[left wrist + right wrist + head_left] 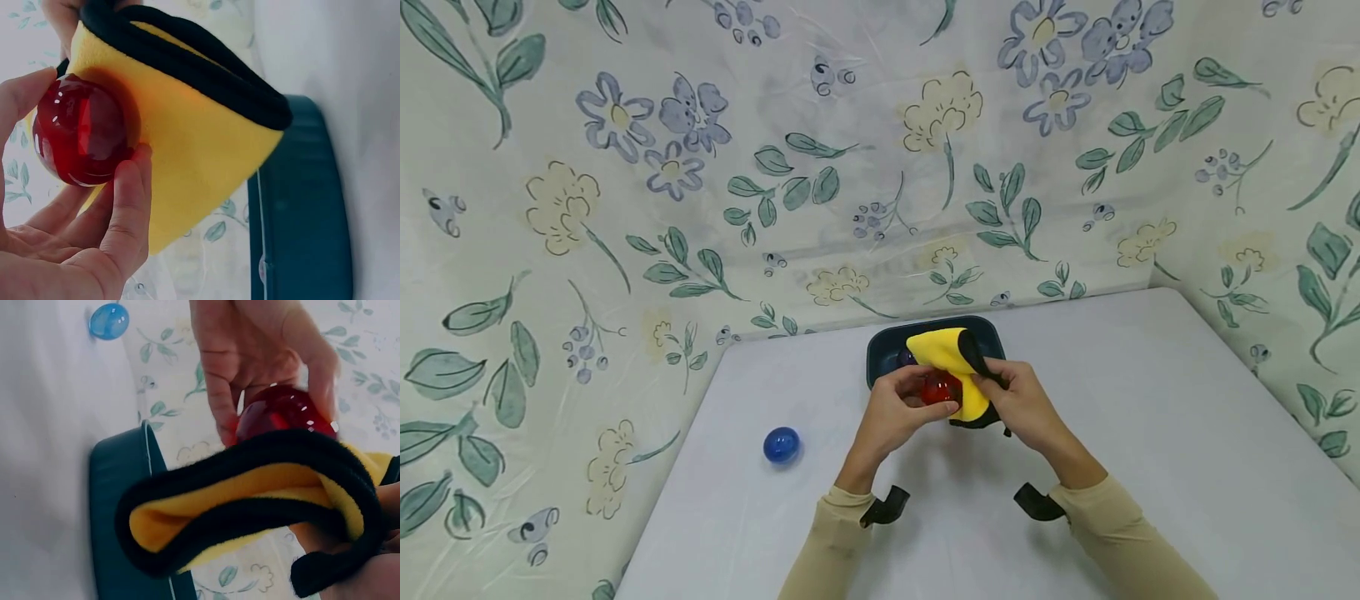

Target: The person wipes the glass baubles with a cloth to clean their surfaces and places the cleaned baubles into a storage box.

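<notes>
Wiping seems the step in hand: the left hand (897,408) grips a glossy red ball (81,134) near the teal tray (874,354), the right hand (1024,407) pinching a black-edged yellow cloth (200,156) against it. Next calls for turning the ball. The cloth partly blocks the tray; a blue ball (782,446) lies apart on the surface (1120,383).

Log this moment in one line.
left hand holds red ball | right hand holds yellow cloth | blue ball on table
</notes>
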Available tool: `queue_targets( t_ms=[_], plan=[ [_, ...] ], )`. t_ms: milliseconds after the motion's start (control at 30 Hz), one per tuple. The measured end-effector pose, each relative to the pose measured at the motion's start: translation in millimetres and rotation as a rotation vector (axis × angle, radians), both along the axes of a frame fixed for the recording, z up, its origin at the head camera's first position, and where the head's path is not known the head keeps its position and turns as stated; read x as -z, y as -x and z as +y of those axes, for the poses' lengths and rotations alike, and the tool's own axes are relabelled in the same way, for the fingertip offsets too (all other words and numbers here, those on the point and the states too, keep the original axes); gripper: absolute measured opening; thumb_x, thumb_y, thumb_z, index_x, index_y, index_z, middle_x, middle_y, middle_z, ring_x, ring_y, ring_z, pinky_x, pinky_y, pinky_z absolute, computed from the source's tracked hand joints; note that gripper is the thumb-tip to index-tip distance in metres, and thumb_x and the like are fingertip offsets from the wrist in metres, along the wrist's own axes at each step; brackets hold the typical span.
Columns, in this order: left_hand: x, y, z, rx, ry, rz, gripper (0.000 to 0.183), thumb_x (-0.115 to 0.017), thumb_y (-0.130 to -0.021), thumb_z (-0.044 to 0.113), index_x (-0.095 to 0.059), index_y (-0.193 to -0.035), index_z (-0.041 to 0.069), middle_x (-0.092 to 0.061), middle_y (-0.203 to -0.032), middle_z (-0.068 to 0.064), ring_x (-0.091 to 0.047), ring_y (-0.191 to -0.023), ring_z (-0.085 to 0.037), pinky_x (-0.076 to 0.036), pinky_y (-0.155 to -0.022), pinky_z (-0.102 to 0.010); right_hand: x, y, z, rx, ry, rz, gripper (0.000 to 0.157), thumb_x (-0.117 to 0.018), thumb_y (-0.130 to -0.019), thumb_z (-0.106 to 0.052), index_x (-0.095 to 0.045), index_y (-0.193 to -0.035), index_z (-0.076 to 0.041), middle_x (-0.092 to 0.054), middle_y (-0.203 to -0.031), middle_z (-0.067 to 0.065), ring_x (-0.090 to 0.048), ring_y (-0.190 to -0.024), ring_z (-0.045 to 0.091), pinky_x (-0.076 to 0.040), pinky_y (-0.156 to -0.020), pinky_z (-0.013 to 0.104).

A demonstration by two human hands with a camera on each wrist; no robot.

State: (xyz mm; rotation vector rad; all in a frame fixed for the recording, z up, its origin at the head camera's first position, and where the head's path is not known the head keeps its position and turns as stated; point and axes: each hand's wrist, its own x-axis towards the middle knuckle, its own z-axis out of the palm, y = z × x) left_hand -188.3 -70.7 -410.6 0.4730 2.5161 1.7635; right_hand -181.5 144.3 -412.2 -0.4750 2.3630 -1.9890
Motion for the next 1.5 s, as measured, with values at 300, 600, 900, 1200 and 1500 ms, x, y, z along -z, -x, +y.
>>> queue_targets(
  t_ms=[300,600,900,1200,1500],
  plan=[
    [-3.5,-1.7,0,-0.042,-0.069,0.045,0.050,-0.086,-0.085,0.018,-0.068,-0.131,0.010,-0.075,-0.122,-0.013,-0.074,-0.103,-0.023,-0.062,-0.089,-0.026,2.9,3.2,0,-0.045,0.109,-0.063,0.036,-0.053,-0.106,-0.006,-0.059,-0.138,0.009,-0.066,-0.125,0.030,-0.070,-0.095,0.021,-0.064,-0.086,0.028],
    [-3.8,2.1,-3,-0.137,-0.181,0.054,0.048,-0.085,-0.086,0.017,-0.068,-0.130,0.009,-0.075,-0.122,-0.015,-0.071,-0.105,-0.023,-0.060,-0.091,-0.022,1.2,0.1,-4,-0.062,0.134,-0.106,0.038,-0.052,-0.107,-0.007,-0.057,-0.141,0.009,-0.065,-0.129,0.030,-0.072,-0.100,0.021,-0.064,-0.089,0.033],
    [-2.0,7.0,-5,-0.209,-0.241,0.007,0.046,-0.082,-0.088,0.013,-0.064,-0.130,0.005,-0.073,-0.124,-0.019,-0.070,-0.103,-0.023,-0.061,-0.092,-0.026,-1.6,-6.8,-11,-0.030,0.079,-0.070,0.037,-0.053,-0.106,-0.006,-0.058,-0.139,0.009,-0.067,-0.128,0.028,-0.071,-0.101,0.022,-0.064,-0.090,0.032],
    [0.7,9.5,-4,-0.200,-0.272,-0.065,0.053,-0.082,-0.088,0.013,-0.057,-0.134,0.005,-0.073,-0.126,-0.019,-0.072,-0.104,-0.023,-0.062,-0.095,-0.031,-4.0,-11.3,-14,0.007,0.042,-0.009,0.037,-0.054,-0.105,-0.006,-0.059,-0.140,0.006,-0.069,-0.129,0.025,-0.071,-0.107,0.031,-0.063,-0.092,0.040],
    [6.1,9.8,-2,-0.119,-0.210,-0.119,0.055,-0.083,-0.088,0.016,-0.064,-0.138,0.011,-0.066,-0.124,-0.015,-0.071,-0.099,-0.019,-0.061,-0.096,-0.033,-6.1,-12.8,-16,0.020,0.005,0.089,0.038,-0.056,-0.104,-0.004,-0.059,-0.141,0.004,-0.069,-0.132,0.024,-0.072,-0.112,0.035,-0.062,-0.095,0.042]
  ],
)
